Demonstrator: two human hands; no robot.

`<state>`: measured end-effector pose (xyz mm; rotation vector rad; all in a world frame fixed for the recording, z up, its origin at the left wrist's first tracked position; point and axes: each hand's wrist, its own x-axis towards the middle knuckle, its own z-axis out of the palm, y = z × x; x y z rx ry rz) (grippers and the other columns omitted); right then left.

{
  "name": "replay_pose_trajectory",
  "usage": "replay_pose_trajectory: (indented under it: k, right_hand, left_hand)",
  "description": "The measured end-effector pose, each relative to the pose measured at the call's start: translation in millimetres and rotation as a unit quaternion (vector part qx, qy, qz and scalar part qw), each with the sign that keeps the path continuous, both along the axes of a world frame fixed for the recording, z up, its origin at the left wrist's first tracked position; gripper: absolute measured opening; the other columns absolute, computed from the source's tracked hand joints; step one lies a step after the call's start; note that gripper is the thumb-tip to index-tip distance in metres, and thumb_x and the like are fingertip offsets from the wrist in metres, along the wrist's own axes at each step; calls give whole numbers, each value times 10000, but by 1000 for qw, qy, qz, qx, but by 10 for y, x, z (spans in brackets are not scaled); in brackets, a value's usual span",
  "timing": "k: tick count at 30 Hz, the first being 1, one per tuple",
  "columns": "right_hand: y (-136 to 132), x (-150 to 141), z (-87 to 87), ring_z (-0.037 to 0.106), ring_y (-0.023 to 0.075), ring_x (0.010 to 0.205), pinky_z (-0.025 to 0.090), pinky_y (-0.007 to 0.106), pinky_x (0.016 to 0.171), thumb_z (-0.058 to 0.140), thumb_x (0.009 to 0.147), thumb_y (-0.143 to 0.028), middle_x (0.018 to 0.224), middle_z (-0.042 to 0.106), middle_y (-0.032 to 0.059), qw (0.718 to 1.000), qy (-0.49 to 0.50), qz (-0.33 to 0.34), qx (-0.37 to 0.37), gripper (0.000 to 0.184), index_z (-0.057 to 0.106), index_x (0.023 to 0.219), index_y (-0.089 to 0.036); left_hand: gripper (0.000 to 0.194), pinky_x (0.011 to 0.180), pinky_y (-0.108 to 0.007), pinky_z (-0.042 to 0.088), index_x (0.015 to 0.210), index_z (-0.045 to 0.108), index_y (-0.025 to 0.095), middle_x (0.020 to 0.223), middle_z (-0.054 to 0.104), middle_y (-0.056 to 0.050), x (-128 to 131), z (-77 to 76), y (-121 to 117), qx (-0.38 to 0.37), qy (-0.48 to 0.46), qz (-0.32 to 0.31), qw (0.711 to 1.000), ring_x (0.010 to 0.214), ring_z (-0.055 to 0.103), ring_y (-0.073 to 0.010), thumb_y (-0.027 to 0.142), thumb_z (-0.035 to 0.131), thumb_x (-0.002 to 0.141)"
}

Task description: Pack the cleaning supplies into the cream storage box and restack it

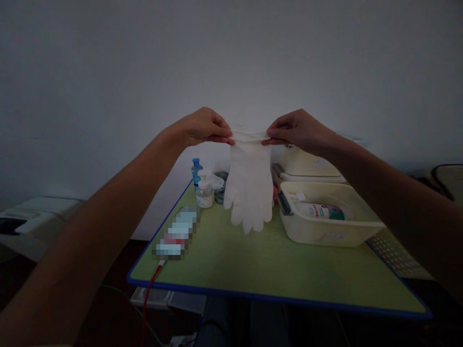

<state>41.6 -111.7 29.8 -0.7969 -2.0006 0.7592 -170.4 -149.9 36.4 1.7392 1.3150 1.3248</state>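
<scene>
A pair of white gloves (250, 183) hangs fingers-down in the air above the table, stretched at the cuff between my two hands. My left hand (207, 126) pinches the left corner of the cuff between thumb and fingers. On the opposite side, my right hand (294, 126) pinches the right corner the same way. The layered cuff and overlapping fingertips suggest more than one glove, lying one over the other. Behind the gloves, part of the tabletop and some small items are hidden.
On the green table (231, 270) stand a clear pump bottle (205, 193) and a blue bottle (196, 172). A blurred-out phone (177, 233) trails a red cable (148, 289). At right, an open cream bin (321, 235) holds a spray can (323, 211). A white wall (231, 58) rises behind.
</scene>
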Motion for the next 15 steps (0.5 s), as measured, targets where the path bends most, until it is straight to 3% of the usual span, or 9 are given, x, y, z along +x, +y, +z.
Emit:
replay_pose_trajectory:
  k: [5, 7, 11, 15]
  right_hand:
    - [50, 2, -72, 594, 138, 555, 506, 256, 535, 776, 527, -130, 538, 603, 11, 988, -94, -52, 109, 175, 614, 593, -126]
    - [73, -10, -113, 587, 133, 531, 496, 255, 518, 774, 521, -125, 530, 600, 9, 985, -100, -65, 124, 178, 606, 577, -124]
    - [55, -25, -159, 594, 112, 514, 505, 247, 541, 696, 651, -118, 563, 633, 41, 993, -73, -54, 74, 128, 607, 559, -118]
    - [26, -16, -170, 595, 100, 503, 530, 245, 580, 693, 662, -97, 550, 635, 40, 999, -19, -45, 16, 140, 612, 549, -118]
  left_hand:
    - [143, 681, -273, 526, 554, 584, 66, 545, 575, -3, -4, -79, 27, -55, 47, -1, 997, 653, 659, -141, -42, 616, 643]
    - [128, 679, -287, 528, 565, 594, 68, 538, 571, 0, 6, -104, 32, -52, 64, 1, 997, 657, 659, -151, -36, 618, 635]
    - [109, 687, -310, 525, 584, 599, 70, 532, 566, -1, 45, -133, 15, -30, 72, 10, 997, 642, 653, -155, -26, 628, 627]
    - [76, 703, -293, 511, 614, 599, 74, 557, 584, -5, 56, -142, -8, -20, 74, 0, 997, 626, 635, -124, 11, 624, 650]
